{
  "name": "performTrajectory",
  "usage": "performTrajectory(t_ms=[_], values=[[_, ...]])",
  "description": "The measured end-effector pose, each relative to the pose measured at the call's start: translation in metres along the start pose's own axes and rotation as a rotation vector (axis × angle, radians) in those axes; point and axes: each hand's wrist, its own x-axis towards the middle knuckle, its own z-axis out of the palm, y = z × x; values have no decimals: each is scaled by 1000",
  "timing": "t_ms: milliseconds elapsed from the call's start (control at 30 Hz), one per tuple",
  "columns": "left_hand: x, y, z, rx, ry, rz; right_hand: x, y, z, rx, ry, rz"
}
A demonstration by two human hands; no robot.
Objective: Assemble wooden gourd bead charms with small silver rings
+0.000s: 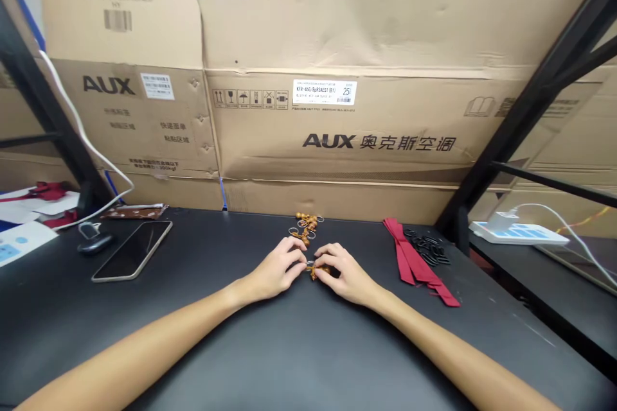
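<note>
My left hand [280, 268] and my right hand [342, 273] meet in the middle of a black table [270, 347], fingers pinched together on a small brown beaded piece with a metal ring [314, 270]. Just behind them lies a small heap of similar brown bead and ring pieces [305, 225]. Most of the held piece is hidden by my fingers.
A bundle of red ribbons [415, 261] and a pile of small black parts [429, 247] lie to the right. A phone [132, 250] and a black key fob [95, 241] lie to the left. Large AUX cardboard boxes [337, 96] wall off the back. A power strip [518, 232] sits far right.
</note>
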Motion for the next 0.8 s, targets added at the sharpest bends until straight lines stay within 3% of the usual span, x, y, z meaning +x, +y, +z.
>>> performTrajectory(t_ms=[233,500,800], values=[[-1,2,-1,3,-36,-15,1,-1,-1,-54,47,-26],[-1,5,-3,-57,-93,-3,1,-12,1,-349,14,-251],[0,2,-3,-37,-117,-9,1,-4,0,-102,-4,-34]])
